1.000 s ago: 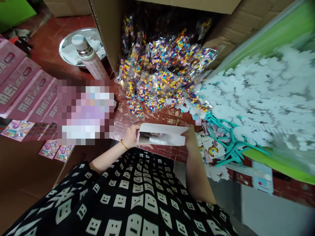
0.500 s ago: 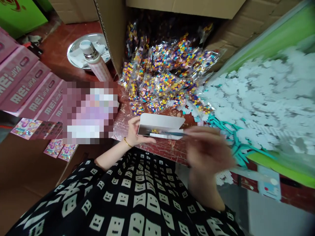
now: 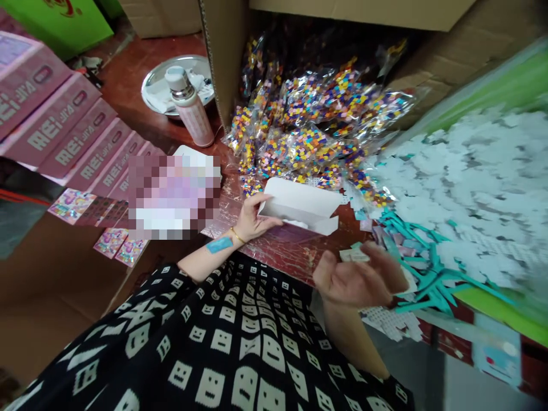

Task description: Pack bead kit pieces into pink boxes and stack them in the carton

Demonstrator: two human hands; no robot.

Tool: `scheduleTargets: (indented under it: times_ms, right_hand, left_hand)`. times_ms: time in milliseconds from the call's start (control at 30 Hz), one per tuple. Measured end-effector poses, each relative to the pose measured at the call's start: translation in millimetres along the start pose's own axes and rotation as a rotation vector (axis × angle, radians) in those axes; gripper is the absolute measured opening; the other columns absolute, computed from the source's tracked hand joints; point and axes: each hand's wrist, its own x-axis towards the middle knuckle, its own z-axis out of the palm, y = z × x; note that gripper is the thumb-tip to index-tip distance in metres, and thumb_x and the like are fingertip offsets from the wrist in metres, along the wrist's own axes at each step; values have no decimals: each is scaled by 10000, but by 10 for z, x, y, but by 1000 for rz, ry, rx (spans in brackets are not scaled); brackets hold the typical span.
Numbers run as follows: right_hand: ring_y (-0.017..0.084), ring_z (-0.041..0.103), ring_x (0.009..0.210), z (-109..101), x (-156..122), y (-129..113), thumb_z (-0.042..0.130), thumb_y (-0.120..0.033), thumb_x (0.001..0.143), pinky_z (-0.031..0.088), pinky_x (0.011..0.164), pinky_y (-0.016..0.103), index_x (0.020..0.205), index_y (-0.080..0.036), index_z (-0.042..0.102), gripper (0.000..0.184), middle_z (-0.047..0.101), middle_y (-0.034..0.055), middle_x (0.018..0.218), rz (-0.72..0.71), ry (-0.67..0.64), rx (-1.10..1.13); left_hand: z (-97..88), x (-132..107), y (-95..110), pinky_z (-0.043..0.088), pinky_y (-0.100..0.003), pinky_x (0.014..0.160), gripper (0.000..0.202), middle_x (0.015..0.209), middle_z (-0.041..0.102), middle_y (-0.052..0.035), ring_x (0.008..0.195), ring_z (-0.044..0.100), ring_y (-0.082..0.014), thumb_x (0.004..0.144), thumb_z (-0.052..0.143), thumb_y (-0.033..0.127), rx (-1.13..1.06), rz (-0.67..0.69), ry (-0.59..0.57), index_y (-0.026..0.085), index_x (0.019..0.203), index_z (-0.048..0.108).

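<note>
My left hand (image 3: 256,220) grips the left end of a small white-inside carton (image 3: 303,200). Its flap stands up, and a white piece shows inside. Over the table's near edge, to the right of the carton, is my right hand (image 3: 357,277). It is smeared by motion, with thumb and fingers apart, and nothing shows in it. Close to its fingers lie a pale flat piece (image 3: 354,253) and a tangle of teal strips (image 3: 432,268). A blue rectangular patch (image 3: 219,245) shows on my left forearm.
Bags of coloured beads (image 3: 299,137) fill a large cardboard box (image 3: 226,57) ahead. White perforated pieces (image 3: 483,165) heap on the right. Pink boxes (image 3: 64,128) stack at left, near a bottle (image 3: 192,114) and a metal tray (image 3: 148,85).
My right hand has drawn back from the carton, down and away from its opening. The dark teal piece between hand and carton is no longer seen there. The carton stays in my left hand.
</note>
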Motion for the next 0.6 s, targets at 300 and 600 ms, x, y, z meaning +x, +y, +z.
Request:
scheduleTargets:
  times_ms: [300, 600]
  right_hand:
    - [223, 701, 1037, 563, -59, -481, 597, -118, 879, 612, 868, 386, 1277, -262, 583, 424, 719, 85, 1151, -190, -512, 411]
    - [279, 619, 1201, 1458, -626, -421, 559, -179, 922, 523, 1011, 433, 1311, -184, 602, 391, 672, 137, 1252, 153, -1174, 387]
  left_hand:
    - [374, 576, -209, 529, -441, 937, 651, 1185, 555, -67, 1090, 630, -240, 839, 589, 677, -36, -104, -55, 264, 1316, 429]
    - [-623, 1288, 225, 434, -438, 1056, 539, 1193, 510, -42, 1165, 551, -242, 843, 519, 734, 37, -127, 247, 323, 1189, 483]
